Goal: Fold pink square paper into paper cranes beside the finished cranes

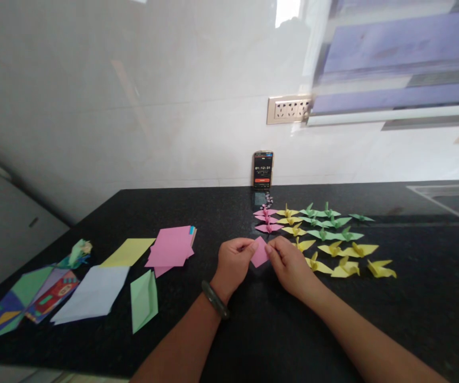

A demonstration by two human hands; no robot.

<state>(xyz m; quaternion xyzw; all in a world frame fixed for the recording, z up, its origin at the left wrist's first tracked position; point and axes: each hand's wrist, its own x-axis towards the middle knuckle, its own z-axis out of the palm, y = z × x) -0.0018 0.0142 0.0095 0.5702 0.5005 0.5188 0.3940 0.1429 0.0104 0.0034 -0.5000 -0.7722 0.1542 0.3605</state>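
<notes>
Head view, black counter [209, 213], pale wall [193, 133], wall socket [289, 110]; left fingers [249, 250], right fingers [274, 254], both pinching pink paper [259, 256]

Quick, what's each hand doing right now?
Left hand: closed, pinching the small pink paper by its left edge.
Right hand: closed, pinching the same paper by its right edge.

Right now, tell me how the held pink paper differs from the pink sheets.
The held pink paper is a small diamond; the pink sheets look larger and squarish. The left hand and right hand pinch the held pink paper; the pink sheets lie on the dark counter, untouched. Both are pink.
</notes>
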